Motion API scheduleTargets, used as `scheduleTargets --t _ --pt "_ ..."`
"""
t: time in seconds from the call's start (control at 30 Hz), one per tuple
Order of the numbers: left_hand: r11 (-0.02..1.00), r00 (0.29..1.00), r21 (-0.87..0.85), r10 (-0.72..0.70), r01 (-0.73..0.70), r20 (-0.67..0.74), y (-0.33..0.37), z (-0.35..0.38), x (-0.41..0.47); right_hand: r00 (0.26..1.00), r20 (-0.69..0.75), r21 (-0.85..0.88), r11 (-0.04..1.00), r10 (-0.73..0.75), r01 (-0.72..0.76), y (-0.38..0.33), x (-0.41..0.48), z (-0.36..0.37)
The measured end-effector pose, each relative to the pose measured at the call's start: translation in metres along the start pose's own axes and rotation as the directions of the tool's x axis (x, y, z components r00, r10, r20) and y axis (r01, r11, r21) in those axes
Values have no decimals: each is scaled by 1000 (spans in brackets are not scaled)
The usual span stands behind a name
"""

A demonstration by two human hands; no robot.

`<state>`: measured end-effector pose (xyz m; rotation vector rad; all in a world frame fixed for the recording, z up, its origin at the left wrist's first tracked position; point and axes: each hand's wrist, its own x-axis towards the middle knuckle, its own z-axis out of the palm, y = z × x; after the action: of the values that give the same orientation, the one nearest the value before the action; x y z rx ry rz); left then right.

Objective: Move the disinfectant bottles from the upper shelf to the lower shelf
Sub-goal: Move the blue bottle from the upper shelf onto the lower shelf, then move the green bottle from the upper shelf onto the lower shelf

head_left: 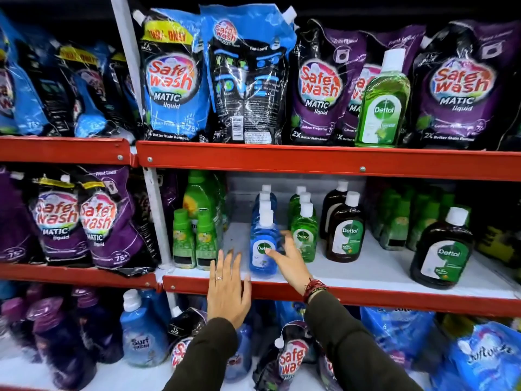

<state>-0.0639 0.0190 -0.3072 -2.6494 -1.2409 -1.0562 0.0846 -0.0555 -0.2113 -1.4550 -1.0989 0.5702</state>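
A green Dettol bottle [382, 105] with a white cap stands on the upper shelf [310, 160] in front of purple pouches. On the lower shelf [380, 296] a row of blue Dettol bottles [260, 244] runs front to back, beside a row of green Dettol bottles [304, 235] and brown ones [345, 232], with a bigger brown bottle [441, 249] further right. My right hand [289, 259] wraps the front blue bottle, thumb on its label. My left hand [229, 289] hovers flat and open at the shelf's front edge, left of that bottle.
Safewash pouches [174, 80] fill the upper shelf and the left bay. Small green bottles [194, 238] stand left of the blue row, with bare white shelf between. More green bottles [406, 218] sit at the back right. Surf bottles [141, 334] and pouches crowd the shelf below.
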Motion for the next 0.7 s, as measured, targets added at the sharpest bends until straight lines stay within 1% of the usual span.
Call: scheduleTargets --t 0.33,0.5,0.6,0.7 --pt "1000 1000 18 1 -1 12 1 -3 -1 1000 23 -16 1000 -3 4 15 4 5" --pt "999 1000 39 -11 10 6 4 -6 -1 999 25 -96 995 -19 21 12 -8 2" --pt "1000 1000 -11 -26 26 -18 10 -12 1 997 -23 -138 988 -69 66 8 -17 -4" --pt "996 996 -90 -1 -7 -84 26 -27 8 960 -175 -236 956 -221 177 3 -24 -13"
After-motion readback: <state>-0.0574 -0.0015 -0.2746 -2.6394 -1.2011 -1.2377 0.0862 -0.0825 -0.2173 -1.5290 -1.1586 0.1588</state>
